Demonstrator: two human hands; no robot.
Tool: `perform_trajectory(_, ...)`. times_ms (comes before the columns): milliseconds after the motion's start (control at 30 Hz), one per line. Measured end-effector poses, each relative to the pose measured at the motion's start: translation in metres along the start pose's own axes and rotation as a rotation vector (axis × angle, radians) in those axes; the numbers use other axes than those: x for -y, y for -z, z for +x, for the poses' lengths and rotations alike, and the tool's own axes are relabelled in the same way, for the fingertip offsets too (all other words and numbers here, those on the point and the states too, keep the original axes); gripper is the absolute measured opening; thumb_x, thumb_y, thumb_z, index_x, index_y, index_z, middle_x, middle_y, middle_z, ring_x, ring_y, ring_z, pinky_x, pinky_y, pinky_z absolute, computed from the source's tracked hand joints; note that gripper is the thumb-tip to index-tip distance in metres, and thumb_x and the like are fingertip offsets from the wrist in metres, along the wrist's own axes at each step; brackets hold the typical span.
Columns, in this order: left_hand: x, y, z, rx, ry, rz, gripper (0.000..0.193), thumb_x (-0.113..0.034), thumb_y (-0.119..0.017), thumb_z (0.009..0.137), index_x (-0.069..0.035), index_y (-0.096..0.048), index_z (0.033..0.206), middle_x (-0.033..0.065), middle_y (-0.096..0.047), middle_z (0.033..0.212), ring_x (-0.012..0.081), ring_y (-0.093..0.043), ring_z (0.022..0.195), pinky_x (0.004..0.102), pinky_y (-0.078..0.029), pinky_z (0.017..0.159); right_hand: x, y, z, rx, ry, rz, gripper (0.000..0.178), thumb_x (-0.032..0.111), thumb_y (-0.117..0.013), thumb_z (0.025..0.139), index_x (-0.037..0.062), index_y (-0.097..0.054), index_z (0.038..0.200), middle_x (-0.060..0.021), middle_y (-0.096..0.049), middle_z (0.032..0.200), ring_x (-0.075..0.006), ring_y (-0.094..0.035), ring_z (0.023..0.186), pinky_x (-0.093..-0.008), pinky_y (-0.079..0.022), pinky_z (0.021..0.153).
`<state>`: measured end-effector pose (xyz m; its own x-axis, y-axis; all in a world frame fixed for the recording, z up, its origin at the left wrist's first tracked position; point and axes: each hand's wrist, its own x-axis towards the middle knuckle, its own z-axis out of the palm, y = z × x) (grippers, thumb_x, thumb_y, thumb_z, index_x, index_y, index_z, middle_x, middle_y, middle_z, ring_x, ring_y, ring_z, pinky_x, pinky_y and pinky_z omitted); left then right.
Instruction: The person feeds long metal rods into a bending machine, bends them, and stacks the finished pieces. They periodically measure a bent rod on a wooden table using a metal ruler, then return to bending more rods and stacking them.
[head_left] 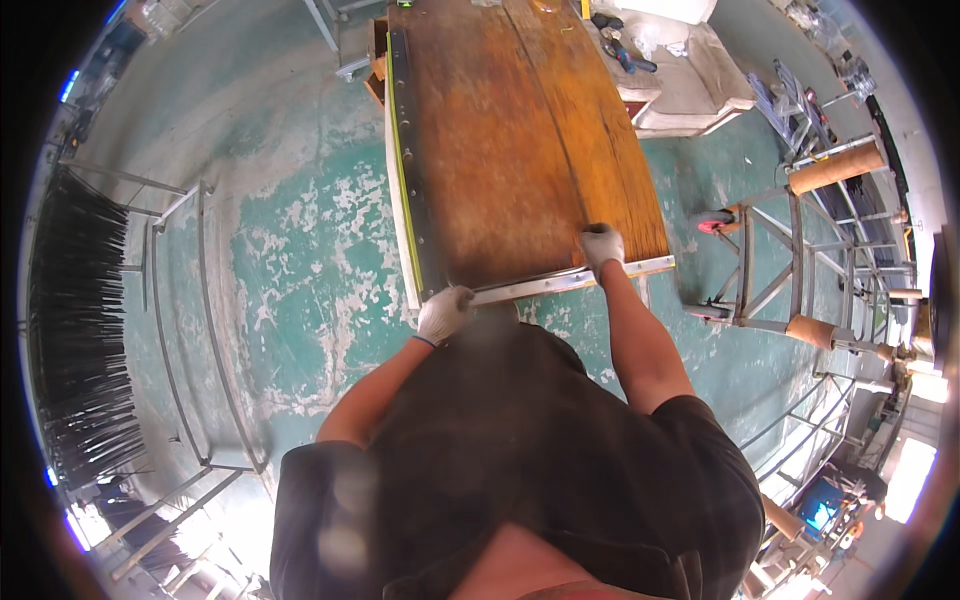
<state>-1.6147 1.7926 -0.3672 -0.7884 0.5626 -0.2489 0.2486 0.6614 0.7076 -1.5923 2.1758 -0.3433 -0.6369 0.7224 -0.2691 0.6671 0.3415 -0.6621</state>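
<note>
A long wooden table [500,150] with a worn orange-brown top stretches away in front of me. A dark metal strip with a row of holes [409,160] lies along its left edge, beside a yellow-green line. Across the near edge runs a pale metal strip [540,287]. My left hand [446,312], in a white glove, is closed at the near left corner, where the two strips meet. Closed above the near edge, toward the right, is my gloved right hand [601,246]. Whatever either hand holds is too small or hidden to make out.
At the left stands a metal rack [205,320] beside a mass of hanging black strips [80,320]. A wheeled metal frame with brown rolls [795,250] is at the right. A worn beige armchair [690,80] with a blue-black power tool [628,60] nearby sits far right.
</note>
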Motion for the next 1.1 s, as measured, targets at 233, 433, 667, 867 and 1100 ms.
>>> perform_trajectory(233, -0.004, 0.018, -0.037, -0.180, 0.186, -0.121, 0.026, -0.017, -0.072, 0.088, -0.005, -0.076, 0.111, 0.0182, -0.078, 0.106, 0.0320, -0.077, 0.098, 0.0406, -0.061, 0.089, 0.115, 0.130, -0.076, 0.266, 0.018, 1.206, 0.021, 0.015, -0.057, 0.099, 0.0094, -0.059, 0.079, 0.0046, -0.041, 0.058, -0.0083, -0.039, 0.047, -0.0264, -0.029, 0.044)
perform_trajectory(433, 0.015, 0.010, -0.043, -0.217, 0.174, -0.240, 0.024, -0.014, -0.070, 0.088, -0.003, -0.076, 0.109, 0.0187, -0.078, 0.106, 0.0313, -0.078, 0.099, 0.0399, -0.061, 0.089, 0.147, 0.081, -0.136, -0.049, 0.659, 0.242, 0.020, 0.023, -0.070, 0.102, 0.0029, -0.069, 0.102, -0.0083, -0.070, 0.083, -0.0211, -0.067, 0.071, -0.0390, -0.056, 0.069)
perform_trajectory(667, -0.012, 0.026, -0.036, -0.256, 0.207, -0.333, 0.022, -0.013, -0.066, 0.092, -0.004, -0.076, 0.109, 0.0199, -0.077, 0.106, 0.0343, -0.076, 0.101, 0.0411, -0.060, 0.091, 0.103, -0.084, -0.137, 0.270, 0.602, -0.024, 0.027, 0.031, -0.073, 0.095, 0.0069, -0.069, 0.108, -0.0226, -0.072, 0.101, -0.0446, -0.069, 0.097, -0.0515, -0.055, 0.088)
perform_trajectory(867, -0.001, 0.028, -0.042, -0.282, 0.124, -0.209, 0.022, -0.012, -0.063, 0.092, -0.005, -0.075, 0.109, 0.0183, -0.077, 0.106, 0.0369, -0.074, 0.101, 0.0441, -0.059, 0.091, 0.071, -0.080, -0.121, 0.288, 0.722, -0.446, 0.024, 0.028, -0.073, 0.089, 0.0150, -0.076, 0.110, -0.0113, -0.073, 0.116, -0.0357, -0.063, 0.118, -0.0510, -0.047, 0.102)
perform_trajectory(1100, -0.018, 0.031, -0.020, -0.183, -0.113, 0.053, 0.027, -0.011, -0.066, 0.086, -0.010, -0.074, 0.112, 0.0141, -0.073, 0.107, 0.0361, -0.069, 0.104, 0.0486, -0.056, 0.092, 0.018, -0.039, -0.134, 0.131, 0.733, -0.549, 0.040, 0.040, -0.080, 0.083, 0.0205, -0.076, 0.117, -0.0046, -0.069, 0.126, -0.0354, -0.054, 0.129, -0.0543, -0.038, 0.112)
